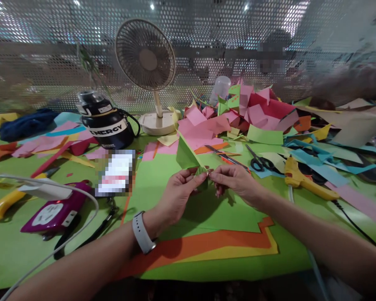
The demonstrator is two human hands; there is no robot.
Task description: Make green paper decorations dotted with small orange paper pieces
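Note:
A folded piece of green paper stands up from my left hand, whose thumb and fingers pinch its lower end. My right hand meets the left at the middle, its thumb and forefinger pressed together at the paper's lower tip. The fingertips hide the exact spot that they grip. Both hands are above a flat green sheet, which lies over orange paper and yellow paper. Behind the right hand lie black-handled scissors and a cutter knife.
A yellow glue gun lies at right, its cord running forward. Paper scraps pile up at the back beside a desk fan. At left are a black bottle, a lit phone, a purple power strip and a white cable.

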